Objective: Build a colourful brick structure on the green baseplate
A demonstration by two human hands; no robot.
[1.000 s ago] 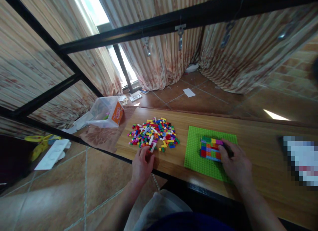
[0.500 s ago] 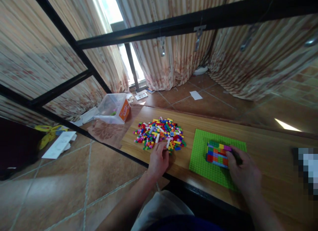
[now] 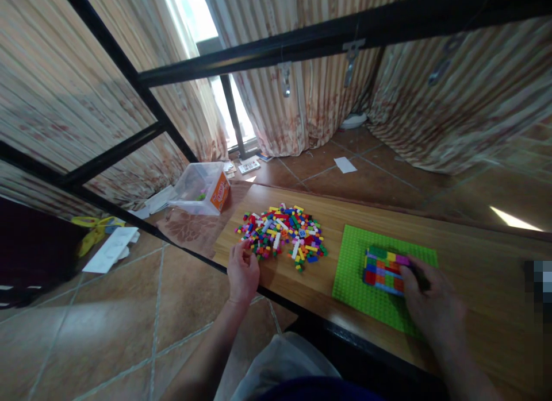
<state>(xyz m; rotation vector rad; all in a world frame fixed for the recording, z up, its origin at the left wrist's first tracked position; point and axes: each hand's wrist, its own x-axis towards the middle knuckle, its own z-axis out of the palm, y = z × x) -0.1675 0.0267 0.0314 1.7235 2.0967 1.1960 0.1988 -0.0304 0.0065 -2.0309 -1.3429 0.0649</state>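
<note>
A heap of small coloured bricks (image 3: 282,234) lies on the wooden table (image 3: 470,257). My left hand (image 3: 242,270) rests at the heap's near left edge, fingers curled, fingertips touching the nearest bricks; whether it holds one I cannot make out. To the right lies a green baseplate (image 3: 353,274) carrying a flat block of multicoloured bricks (image 3: 382,270). My right hand (image 3: 431,300) lies on the plate, its fingers pressed against the block's right side.
A clear plastic tub with an orange label (image 3: 202,188) stands at the table's far left on a brown mat. Black metal frame bars (image 3: 302,42) cross above. Papers and a yellow object lie on the tiled floor at left. A blurred patch sits at the right edge.
My left hand has slid from the middle front of the heap back to its left edge. My right hand stays against the brick block. The view has shifted slightly.
</note>
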